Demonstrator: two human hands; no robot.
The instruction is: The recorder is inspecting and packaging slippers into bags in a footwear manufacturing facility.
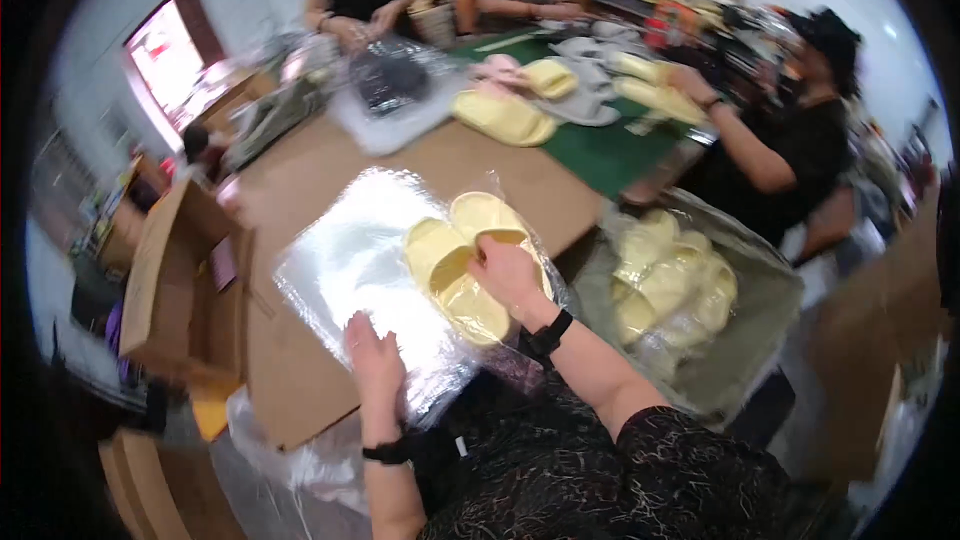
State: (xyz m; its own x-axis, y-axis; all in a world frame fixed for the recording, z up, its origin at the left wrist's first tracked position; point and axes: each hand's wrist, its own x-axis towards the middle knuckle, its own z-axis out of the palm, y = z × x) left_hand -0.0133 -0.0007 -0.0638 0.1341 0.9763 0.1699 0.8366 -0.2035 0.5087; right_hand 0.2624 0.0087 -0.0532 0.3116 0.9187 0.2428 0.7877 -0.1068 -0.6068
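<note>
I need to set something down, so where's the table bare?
Bare cardboard lies between the shiny plastic and the open box, and behind the plastic, short of the green mat. Crowded: the mat's far part, with loose slippers.

From here I see two pale yellow slippers [432, 248], side by side, clear wrinkled film glinting about them, over the right part of some shiny plastic sheeting [350, 240], spread flat, its surface glaring silvery-white.
</note>
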